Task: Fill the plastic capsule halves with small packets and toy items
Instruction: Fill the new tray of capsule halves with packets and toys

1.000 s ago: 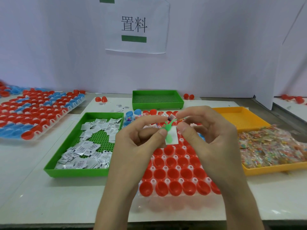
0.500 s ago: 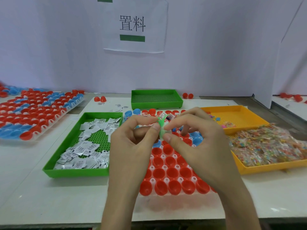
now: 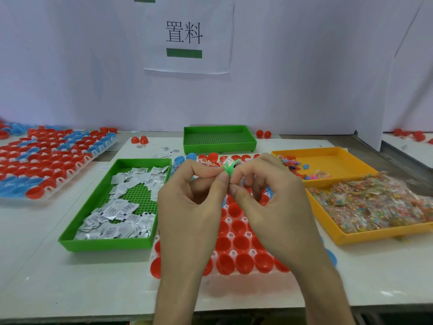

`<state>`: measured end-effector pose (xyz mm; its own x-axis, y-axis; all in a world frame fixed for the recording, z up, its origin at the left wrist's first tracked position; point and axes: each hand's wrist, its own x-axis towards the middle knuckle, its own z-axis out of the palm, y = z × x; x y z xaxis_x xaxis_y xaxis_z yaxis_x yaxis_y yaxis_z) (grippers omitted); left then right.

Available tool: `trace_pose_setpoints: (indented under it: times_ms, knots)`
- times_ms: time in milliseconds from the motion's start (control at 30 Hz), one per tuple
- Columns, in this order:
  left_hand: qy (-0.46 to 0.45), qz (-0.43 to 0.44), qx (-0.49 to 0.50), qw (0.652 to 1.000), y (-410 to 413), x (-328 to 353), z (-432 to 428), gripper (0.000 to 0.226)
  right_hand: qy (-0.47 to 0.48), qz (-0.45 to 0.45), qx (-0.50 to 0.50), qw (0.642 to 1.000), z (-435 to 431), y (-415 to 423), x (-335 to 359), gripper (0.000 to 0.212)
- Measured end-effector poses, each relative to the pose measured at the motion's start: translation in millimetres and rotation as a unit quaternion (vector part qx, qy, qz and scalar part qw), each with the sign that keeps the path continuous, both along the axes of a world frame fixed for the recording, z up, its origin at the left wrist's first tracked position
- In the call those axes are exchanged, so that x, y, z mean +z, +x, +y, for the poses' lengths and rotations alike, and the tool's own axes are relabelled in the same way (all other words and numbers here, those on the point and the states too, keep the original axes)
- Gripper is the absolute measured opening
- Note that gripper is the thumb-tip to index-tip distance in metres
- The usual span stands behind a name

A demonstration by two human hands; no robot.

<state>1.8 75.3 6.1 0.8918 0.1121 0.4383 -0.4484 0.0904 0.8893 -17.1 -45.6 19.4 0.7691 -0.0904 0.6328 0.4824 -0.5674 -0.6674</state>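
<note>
Near table (image 3: 58, 277) edge runs along the bottom of the frame. Open surface lies at lower left, in front of the green tray (image 3: 105, 246), and at lower right, below the yellow tray (image 3: 351, 239). The rack (image 3: 230, 235) of red halves (image 3: 243, 262) sits at centre, close between the two trays. A white partition (image 3: 375, 90) closes off the right side.

Left hand (image 3: 189, 207) and right hand (image 3: 274, 207) meet at centre frame, raised over the far part of the rack. Each pinches the green toy (image 3: 228, 170) narrowly between thumb and forefinger; the remaining fingers are curled in. The toy's prongs stick up above the fingertips.

Packets (image 3: 117, 212) lie in the green tray; bagged toys (image 3: 375, 202) fill the yellow tray.
</note>
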Motion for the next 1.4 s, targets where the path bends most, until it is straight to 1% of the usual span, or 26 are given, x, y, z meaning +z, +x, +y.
trace_pose_setpoints:
  times_ms: [133, 300, 400, 433, 500, 567, 633, 700, 733, 800, 900, 1000, 1100, 1133, 1167, 1267, 1333, 1400]
  knots:
    - [-0.030, 0.019, 0.001, 0.999, 1, 1, 2, 0.022, -0.018, -0.031, 0.021, 0.999, 5, 3, -2, 0.022]
    - [-0.082, 0.056, -0.015, 0.995, 4, 1, 6, 0.013, -0.031, -0.054, 0.034, 0.997, 9, 7, -7, 0.019]
    - [-0.103, 0.068, -0.028, 0.992, 4, -1, 6, 0.012, -0.043, -0.066, 0.032, 0.996, 11, 9, -8, 0.019]
    - [-0.108, 0.070, -0.023, 0.991, 4, -1, 7, 0.013, -0.050, -0.067, 0.036, 0.996, 12, 8, -8, 0.019]
    - [-0.123, 0.077, 0.017, 0.989, 10, -2, 13, 0.013, -0.064, -0.066, 0.058, 0.994, 16, 4, -10, 0.019]
    - [-0.160, 0.083, 0.053, 0.982, 15, -1, 27, 0.013, -0.054, -0.065, 0.071, 0.994, 19, 1, -13, 0.019]
    - [-0.193, 0.081, 0.048, 0.977, 17, 1, 40, 0.008, 0.006, -0.044, 0.076, 0.996, 13, 1, -12, 0.018]
    - [-0.192, 0.075, 0.023, 0.978, 13, 4, 47, 0.003, 0.103, -0.024, 0.094, 0.990, 1, 4, -8, 0.017]
    - [-0.185, 0.073, 0.009, 0.980, 11, 6, 48, 0.006, 0.144, -0.022, 0.099, 0.984, -6, 3, -6, 0.014]
    - [-0.178, 0.075, -0.017, 0.981, 10, 8, 45, 0.011, 0.187, -0.029, 0.110, 0.976, -19, 1, -3, 0.008]
    - [-0.174, 0.077, -0.036, 0.981, 10, 9, 40, 0.012, 0.224, -0.048, 0.138, 0.964, -31, -2, 0, 0.012]
    - [-0.166, 0.075, -0.045, 0.982, 8, 10, 41, 0.016, 0.280, -0.048, 0.212, 0.935, -38, -3, 1, 0.011]
    - [-0.169, 0.078, -0.046, 0.981, 7, 11, 43, 0.018, 0.335, -0.030, 0.292, 0.895, -41, -5, 2, 0.009]
    - [-0.168, 0.078, -0.047, 0.982, 7, 12, 44, 0.018, 0.342, -0.026, 0.290, 0.893, -43, -6, 2, 0.008]
    - [-0.167, 0.079, -0.048, 0.982, 7, 12, 43, 0.018, 0.341, -0.021, 0.271, 0.900, -46, -5, 1, 0.007]
    - [-0.156, 0.085, -0.047, 0.983, 7, 12, 42, 0.017, 0.325, -0.006, 0.204, 0.923, -52, -4, -2, 0.016]
    - [-0.140, 0.087, -0.047, 0.985, 6, 13, 40, 0.022, 0.295, -0.004, 0.168, 0.941, -55, -4, -2, 0.011]
    - [-0.125, 0.086, -0.051, 0.987, 5, 13, 39, 0.025, 0.266, 0.006, 0.107, 0.958, -63, -2, -2, 0.009]
